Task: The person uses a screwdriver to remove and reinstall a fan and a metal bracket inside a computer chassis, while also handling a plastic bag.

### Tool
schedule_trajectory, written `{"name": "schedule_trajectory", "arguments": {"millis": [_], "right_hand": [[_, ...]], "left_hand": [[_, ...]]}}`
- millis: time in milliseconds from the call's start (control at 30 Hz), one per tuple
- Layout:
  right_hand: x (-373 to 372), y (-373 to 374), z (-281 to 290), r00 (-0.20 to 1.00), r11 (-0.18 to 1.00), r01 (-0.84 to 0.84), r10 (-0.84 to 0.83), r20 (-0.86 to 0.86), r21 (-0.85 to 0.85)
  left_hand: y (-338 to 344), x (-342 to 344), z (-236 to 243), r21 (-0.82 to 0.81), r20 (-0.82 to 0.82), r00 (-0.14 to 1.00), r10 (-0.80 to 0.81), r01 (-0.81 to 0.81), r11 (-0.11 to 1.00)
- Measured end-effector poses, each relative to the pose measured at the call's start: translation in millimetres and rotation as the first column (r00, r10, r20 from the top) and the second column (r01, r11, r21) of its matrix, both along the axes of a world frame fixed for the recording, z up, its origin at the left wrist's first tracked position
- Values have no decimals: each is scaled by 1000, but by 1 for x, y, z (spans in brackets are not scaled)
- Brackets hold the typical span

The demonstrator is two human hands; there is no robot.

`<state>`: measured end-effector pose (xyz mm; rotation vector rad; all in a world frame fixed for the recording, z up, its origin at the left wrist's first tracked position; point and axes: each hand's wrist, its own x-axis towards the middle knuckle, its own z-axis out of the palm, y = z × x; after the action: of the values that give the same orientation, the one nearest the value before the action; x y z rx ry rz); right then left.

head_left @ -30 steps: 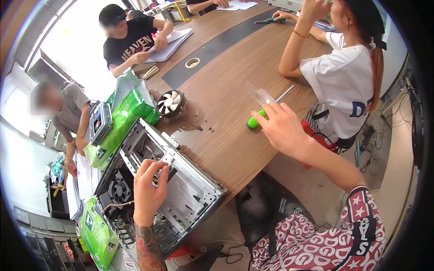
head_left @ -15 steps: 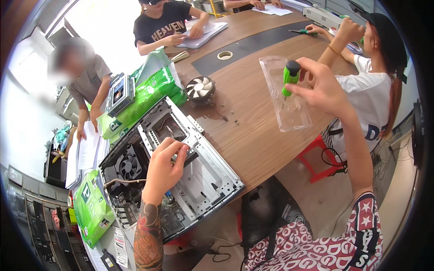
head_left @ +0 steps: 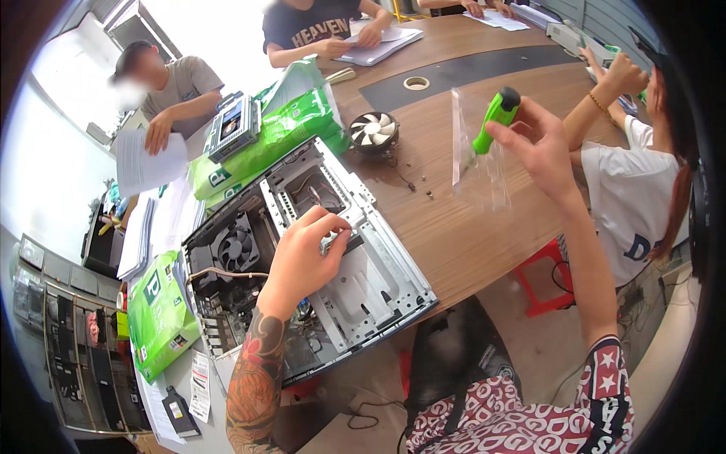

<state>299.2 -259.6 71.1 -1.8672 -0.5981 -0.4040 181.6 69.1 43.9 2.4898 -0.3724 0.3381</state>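
My right hand (head_left: 543, 144) grips a green screwdriver (head_left: 493, 125) with a black end, its shaft slanting down at a clear plastic blister pack (head_left: 484, 181). The pack stands tilted at the tabletop; whether the tip touches it I cannot tell. Below and to the left lies an opened computer case (head_left: 382, 299), its metal frame, wires and inner black fan (head_left: 236, 246) exposed. Over the case's metal frame is my left hand (head_left: 306, 253), thumb and fingers pinched together. Anything between those fingertips is too hidden to name.
A cooling fan (head_left: 373, 132) and small screws (head_left: 423, 178) lie beside the case. A metal drive (head_left: 233, 129) rests on a green bag (head_left: 265, 140); another green bag (head_left: 159, 314) is at left. Tape roll (head_left: 416, 83) lies farther back. Co-workers handle papers; a person sits at right.
The clear pack has gone from lying flat to tilted up by the screwdriver. My view has shifted a little. At left, a co-worker has lifted some sheets.
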Motion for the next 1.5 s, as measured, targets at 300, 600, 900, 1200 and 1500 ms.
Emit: {"name": "schedule_trajectory", "arguments": {"millis": [300, 600, 900, 1200, 1500], "right_hand": [[-2, 79, 31, 847, 780, -473, 531, -34, 410], [-34, 143, 56, 653, 654, -756, 756, 55, -21], [4, 151, 65, 678, 681, -727, 732, 66, -82], [22, 167, 45, 724, 718, -665, 687, 56, -206], [14, 168, 52, 760, 709, -637, 643, -93, -301]], "left_hand": [[25, 3, 18, 47, 282, 940, 193, -215, 976], [57, 7, 9, -21, 281, 910, 305, -312, 950], [52, 10, 4, -54, 281, 893, 353, -352, 934], [56, 8, 9, -108, 314, 842, 438, -427, 898], [62, 8, 7, -122, 305, 837, 453, -438, 891]]}}
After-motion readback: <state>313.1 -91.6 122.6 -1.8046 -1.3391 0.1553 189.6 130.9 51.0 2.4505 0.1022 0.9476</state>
